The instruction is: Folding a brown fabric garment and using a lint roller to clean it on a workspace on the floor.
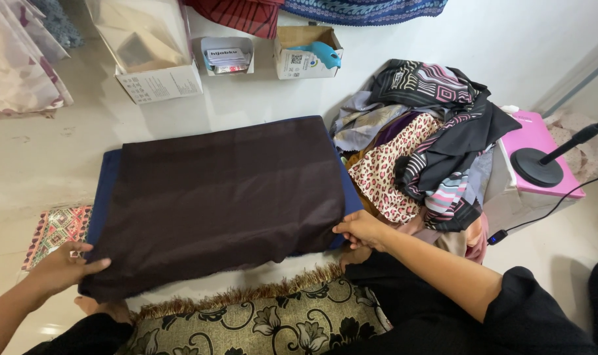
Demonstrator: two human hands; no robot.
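Pinched the near corners of the dark brown cloth [220,200] with left hand [62,268] and right hand [361,230], fingers closed. Smoothing step, judged; needed even pull over the blue board [108,181] under that cloth.

A dark brown cloth [220,197] lies spread flat in a broad rectangle, its long side running left to right and the whole shape tilted slightly, the left end nearer the person. Its surface is plain, matte and smooth, with only faint creases near the middle and along the near edge. It rests on a navy blue cloth [108,184], which shows as a narrow strip along the left side and as a thin sliver at the right edge. Both sit on the pale floor. The near left corner of the brown cloth is pinched up slightly, and the near right corner is likewise held at its edge.
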